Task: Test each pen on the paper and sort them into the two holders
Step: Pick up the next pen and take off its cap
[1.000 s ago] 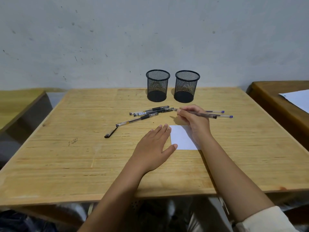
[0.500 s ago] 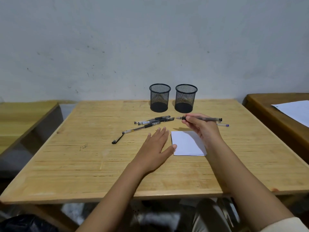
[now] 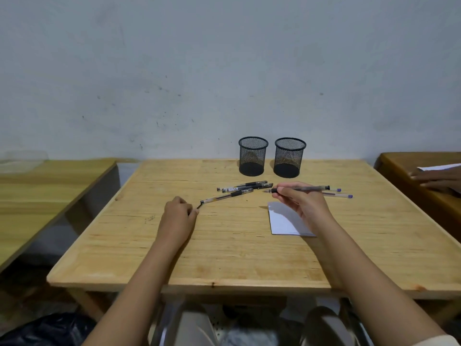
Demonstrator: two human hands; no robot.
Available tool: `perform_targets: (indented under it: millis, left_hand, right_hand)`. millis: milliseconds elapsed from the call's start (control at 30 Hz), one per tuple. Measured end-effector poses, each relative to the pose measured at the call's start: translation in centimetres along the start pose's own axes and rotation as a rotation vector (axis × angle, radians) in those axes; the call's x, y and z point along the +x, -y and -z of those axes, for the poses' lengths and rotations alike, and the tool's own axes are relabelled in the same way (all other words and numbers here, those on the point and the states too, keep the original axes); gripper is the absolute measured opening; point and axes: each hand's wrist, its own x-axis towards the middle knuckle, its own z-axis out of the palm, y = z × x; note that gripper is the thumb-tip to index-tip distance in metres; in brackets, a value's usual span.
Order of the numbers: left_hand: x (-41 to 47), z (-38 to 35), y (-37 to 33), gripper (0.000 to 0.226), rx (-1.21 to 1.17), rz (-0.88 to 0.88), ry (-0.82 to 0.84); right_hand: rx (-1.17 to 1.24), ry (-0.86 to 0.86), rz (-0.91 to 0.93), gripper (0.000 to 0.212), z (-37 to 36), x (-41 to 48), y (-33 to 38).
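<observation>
— Any writing showing?
— One of the loose pens (image 3: pixel 239 189) is carrying a label, too small to read. A scribble (image 3: pixel 149 218) on the table (image 3: pixel 224 258) is unreadable too.
— The hands?
— The right hand (image 3: pixel 303 203) is pinching a pen (image 3: pixel 304 188) level above the paper (image 3: pixel 282 221). The left hand (image 3: pixel 177 213) is curling its fingers round a black cap (image 3: pixel 199 206).
— Room?
— Two holders (image 3: pixel 253 156) are standing at the far edge, with bare wood lying nearer.

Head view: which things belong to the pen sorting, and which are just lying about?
Job: held pen in right hand, loose pens, cap, paper, left holder, right holder.
Lying about: sheet on side table, black bag on floor.
</observation>
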Motion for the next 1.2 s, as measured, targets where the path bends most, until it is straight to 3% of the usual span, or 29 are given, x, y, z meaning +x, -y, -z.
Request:
perform_targets:
  millis: [100,267,433,900,1200]
  left_hand:
    - [0.0,0.0,-0.1,0.021,-0.112,-0.038,-0.030]
    - [-1.7,0.3,-3.6,0.017,-0.635,-0.008,0.032]
    - [-2.2,0.2,-8.8,0.020,-0.810,-0.169,0.091]
    - [-4.2,-2.5,-18.5,0.017,-0.931,-0.386,0.343]
    - [-5.0,-4.7,-24.2,0.013,-0.953,-0.498,0.488]
  right_hand:
    - [0.010,0.030,0.030,0.008,-0.4,-0.6,0.0]
    - [-0.004,0.100,0.081,0.009,-1.0,-2.0,0.4]
    - [-0.011,0.105,0.145,0.007,-0.9,-3.5,1.3]
    - [-0.060,-0.044,0.227,0.007,7.7,-8.3,6.8]
    - [-0.064,-0.091,0.184,0.021,13.4,-10.5,9.6]
